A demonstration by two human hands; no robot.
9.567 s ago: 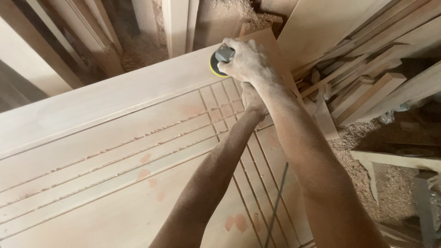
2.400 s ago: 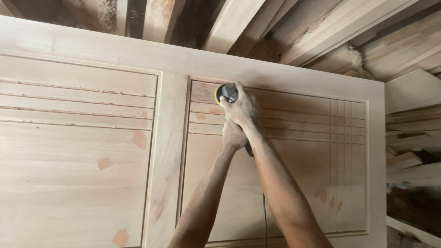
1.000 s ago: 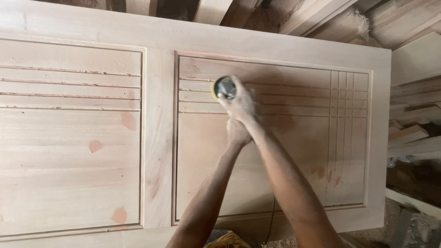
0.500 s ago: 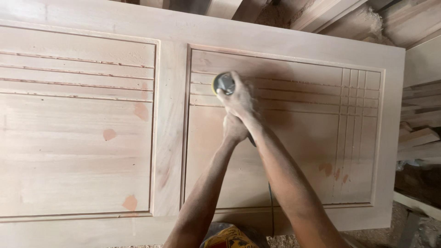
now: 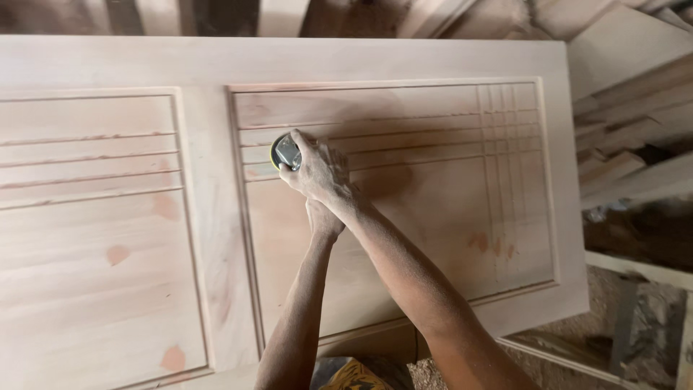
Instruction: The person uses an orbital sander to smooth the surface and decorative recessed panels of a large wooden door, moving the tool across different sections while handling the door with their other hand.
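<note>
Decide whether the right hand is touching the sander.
Touching: the head view shows the right hand wrapped over the round sander with no gap, pressed on the door panel.

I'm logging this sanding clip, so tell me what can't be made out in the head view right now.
- Sander: mostly covered by the right hand; only its round end shows.
- Left hand: tucked under the right wrist, fingers hidden.
- Door: left side cut off by the frame edge.
- Timber stack: blurred, pieces hard to separate.
</note>
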